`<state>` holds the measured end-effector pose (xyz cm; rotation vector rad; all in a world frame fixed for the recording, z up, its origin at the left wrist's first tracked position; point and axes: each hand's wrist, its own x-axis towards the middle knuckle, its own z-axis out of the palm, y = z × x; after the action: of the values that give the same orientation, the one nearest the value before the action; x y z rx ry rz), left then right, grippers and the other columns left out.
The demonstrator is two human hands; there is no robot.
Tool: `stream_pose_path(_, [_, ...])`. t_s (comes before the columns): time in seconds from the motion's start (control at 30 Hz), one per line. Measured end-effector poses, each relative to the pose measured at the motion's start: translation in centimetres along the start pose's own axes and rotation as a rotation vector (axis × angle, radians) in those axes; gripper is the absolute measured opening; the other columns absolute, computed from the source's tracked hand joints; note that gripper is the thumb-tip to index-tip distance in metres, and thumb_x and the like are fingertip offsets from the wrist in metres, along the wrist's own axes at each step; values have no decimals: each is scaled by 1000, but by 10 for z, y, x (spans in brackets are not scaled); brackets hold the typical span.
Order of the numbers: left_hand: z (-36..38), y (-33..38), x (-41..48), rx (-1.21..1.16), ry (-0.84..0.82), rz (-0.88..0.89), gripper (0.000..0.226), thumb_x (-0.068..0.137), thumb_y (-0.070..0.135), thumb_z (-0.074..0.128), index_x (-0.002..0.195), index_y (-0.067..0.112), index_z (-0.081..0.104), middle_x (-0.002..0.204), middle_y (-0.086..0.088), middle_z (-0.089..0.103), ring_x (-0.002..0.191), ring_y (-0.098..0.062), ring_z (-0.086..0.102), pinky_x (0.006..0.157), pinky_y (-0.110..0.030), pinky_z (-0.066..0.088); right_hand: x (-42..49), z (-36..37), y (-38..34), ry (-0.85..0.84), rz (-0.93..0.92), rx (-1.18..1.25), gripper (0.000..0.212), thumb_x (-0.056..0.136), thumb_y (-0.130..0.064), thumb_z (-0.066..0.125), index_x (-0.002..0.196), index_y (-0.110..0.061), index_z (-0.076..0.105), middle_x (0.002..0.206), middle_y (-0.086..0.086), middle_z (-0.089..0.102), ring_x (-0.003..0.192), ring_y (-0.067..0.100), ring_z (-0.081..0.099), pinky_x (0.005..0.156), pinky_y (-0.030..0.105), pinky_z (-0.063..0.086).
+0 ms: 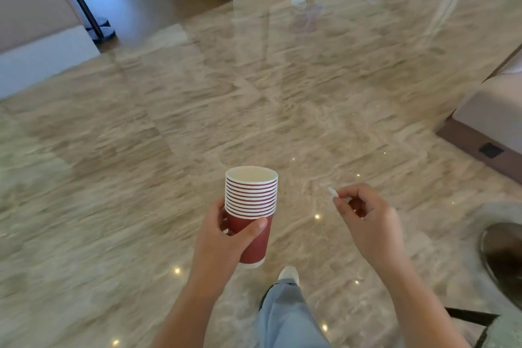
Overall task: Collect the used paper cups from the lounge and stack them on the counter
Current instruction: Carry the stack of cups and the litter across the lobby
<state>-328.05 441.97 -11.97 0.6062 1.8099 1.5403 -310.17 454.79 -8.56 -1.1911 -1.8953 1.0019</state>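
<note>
One wide camera sits on my head, facing forward and steeply down. It is close to my hands and the cups (250, 207) low in view, with the floor (254, 93) stretching ahead to the top edge.

Your arms are bare in the head view: no sleeves, watch, rings or bands show on either forearm, the left hand (226, 237) or the right hand (367, 223). The right hand's nails are long, with pale tips. Below them you have loose light-blue denim on one trouser leg (285, 316), hem falling over a white shoe (288, 274) with a rounded toe; laces and sole are too blurred to make out.
</note>
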Motion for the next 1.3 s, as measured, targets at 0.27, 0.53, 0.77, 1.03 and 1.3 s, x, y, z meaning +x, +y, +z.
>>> stream_pose_path(0.27, [105, 80, 161, 57, -175, 110, 70, 41, 54, 80, 106, 43, 55, 100, 18, 68, 94, -3, 65, 76, -25, 51, 167, -50, 22, 195, 74, 15, 28, 81, -15, 66, 71, -40, 57, 64, -11, 58, 55, -5, 52, 48, 3, 37])
stream_pose_path(0.53, [148, 96, 279, 59, -191, 142, 69, 42, 51, 80, 105, 42, 55, 99, 24, 66, 92, 1, 64, 69, -17, 51, 292, -39, 40, 192, 128, 23, 24, 81, -14, 66, 72, -35, 60, 66, -8, 57, 53, -1, 49, 47, 7, 37])
stream_pose_path(0.77, [161, 105, 441, 68, -187, 125, 69, 41, 53, 78, 104, 43, 54, 97, 27, 66, 90, 3, 64, 64, -16, 51, 427, 22, 56, 202, 169, 25, 22, 80, -14, 67, 72, -34, 61, 60, -16, 58, 54, -2, 50, 50, 5, 38])
stream_pose_path(1.03, [179, 158, 643, 85, -221, 168, 62, 42, 56, 78, 99, 49, 54, 97, 32, 64, 89, 6, 63, 63, -8, 48, 611, 85, 22, 244, 75, -12, 23, 79, -12, 67, 75, -33, 59, 66, -13, 57, 62, -1, 53, 56, 6, 39])
stream_pose_path(1.3, [269, 183, 771, 39, -325, 191, 57, 45, 56, 80, 97, 54, 56, 99, 23, 67, 90, 0, 66, 67, -17, 51, 730, 74, 55, 305, 160, -49, 24, 79, -11, 67, 73, -33, 58, 66, -10, 58, 63, 1, 53, 57, 7, 40])
